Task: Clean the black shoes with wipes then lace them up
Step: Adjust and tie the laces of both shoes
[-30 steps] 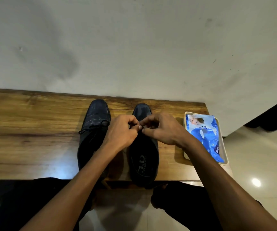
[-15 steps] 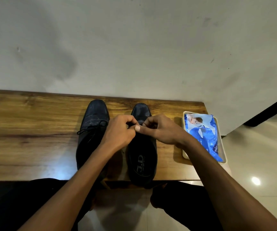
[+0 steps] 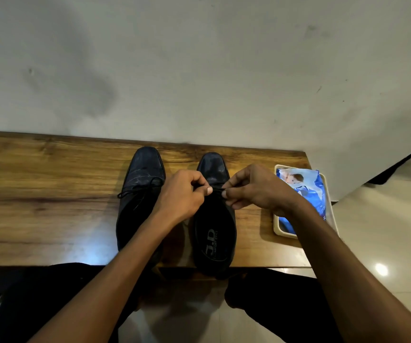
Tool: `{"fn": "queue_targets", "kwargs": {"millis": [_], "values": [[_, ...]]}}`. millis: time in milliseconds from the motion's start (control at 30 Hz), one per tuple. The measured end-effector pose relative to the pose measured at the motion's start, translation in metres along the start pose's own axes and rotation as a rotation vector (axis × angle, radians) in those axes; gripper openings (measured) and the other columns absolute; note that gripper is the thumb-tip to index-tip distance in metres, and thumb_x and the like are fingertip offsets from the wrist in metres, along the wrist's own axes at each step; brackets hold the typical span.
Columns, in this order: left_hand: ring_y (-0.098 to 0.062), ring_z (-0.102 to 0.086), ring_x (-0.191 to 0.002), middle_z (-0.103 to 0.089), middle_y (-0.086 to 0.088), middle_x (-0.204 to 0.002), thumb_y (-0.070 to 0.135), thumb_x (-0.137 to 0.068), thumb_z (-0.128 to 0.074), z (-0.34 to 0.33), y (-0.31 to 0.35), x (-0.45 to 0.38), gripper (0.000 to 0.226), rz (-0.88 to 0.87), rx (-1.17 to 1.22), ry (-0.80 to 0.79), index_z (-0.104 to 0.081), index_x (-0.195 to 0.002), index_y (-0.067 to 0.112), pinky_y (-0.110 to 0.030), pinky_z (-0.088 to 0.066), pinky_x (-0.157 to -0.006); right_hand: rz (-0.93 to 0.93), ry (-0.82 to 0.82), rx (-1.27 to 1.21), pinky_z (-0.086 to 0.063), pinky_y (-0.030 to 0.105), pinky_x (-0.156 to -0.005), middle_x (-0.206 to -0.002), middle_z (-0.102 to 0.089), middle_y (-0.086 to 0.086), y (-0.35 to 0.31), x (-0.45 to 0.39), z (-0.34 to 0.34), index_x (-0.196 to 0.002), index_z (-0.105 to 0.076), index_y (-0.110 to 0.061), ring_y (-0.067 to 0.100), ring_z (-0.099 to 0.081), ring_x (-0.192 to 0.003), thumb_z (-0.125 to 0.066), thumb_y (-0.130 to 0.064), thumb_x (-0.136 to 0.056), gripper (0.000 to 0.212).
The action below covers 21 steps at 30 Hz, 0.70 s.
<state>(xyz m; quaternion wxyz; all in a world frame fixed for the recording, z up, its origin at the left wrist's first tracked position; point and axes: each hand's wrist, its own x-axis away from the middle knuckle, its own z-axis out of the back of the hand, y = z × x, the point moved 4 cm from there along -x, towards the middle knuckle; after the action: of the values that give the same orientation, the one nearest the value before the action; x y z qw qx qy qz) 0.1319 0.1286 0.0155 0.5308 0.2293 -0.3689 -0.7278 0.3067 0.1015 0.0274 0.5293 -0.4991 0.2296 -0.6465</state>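
Two black shoes stand side by side on the wooden bench (image 3: 38, 206), toes toward the wall. The left shoe (image 3: 145, 169) has its lace tied in a bow. Over the right shoe (image 3: 214, 238), my left hand (image 3: 179, 194) and my right hand (image 3: 256, 186) each pinch an end of its thin black lace (image 3: 216, 190), which runs taut between them just above the shoe's opening. The insole with a white logo shows below the hands.
A blue wipes pack (image 3: 305, 189) lies in a cream tray (image 3: 279, 231) at the bench's right end, partly behind my right forearm. A grey wall rises behind the bench. My dark-trousered knees and a pale tiled floor are below.
My hands have drawn apart sideways over the right shoe, pulling the lace tight between them. The shoes and wipes pack have stayed put.
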Motion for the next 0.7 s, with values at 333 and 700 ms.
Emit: {"fn": "queue_targets", "kwargs": {"millis": [333,700], "values": [[-0.010,-0.066,-0.079,-0.070,0.008,-0.083,0.025,-0.090,-0.070,-0.004,0.001,0.000,0.010,0.019,-0.014,-0.006,-0.072,-0.081,0.022,-0.039,-0.059,-0.075,-0.144,-0.150,0.079,-0.039,0.027,-0.061,-0.087,-0.057,0.003,-0.002,0.002,-0.012,-0.092,-0.068,-0.013,0.015,-0.050,-0.078,-0.057,-0.034,-0.097,0.024],[-0.010,-0.065,-0.078,-0.070,0.007,-0.084,0.027,-0.090,-0.070,-0.001,-0.002,0.001,0.011,0.032,-0.026,-0.002,-0.071,-0.081,0.022,-0.041,-0.058,-0.076,0.093,0.032,0.102,-0.054,0.023,-0.060,-0.078,-0.075,0.004,0.001,0.003,0.001,-0.094,-0.077,-0.010,0.009,-0.068,-0.066,-0.074,-0.016,-0.090,0.007]]}}
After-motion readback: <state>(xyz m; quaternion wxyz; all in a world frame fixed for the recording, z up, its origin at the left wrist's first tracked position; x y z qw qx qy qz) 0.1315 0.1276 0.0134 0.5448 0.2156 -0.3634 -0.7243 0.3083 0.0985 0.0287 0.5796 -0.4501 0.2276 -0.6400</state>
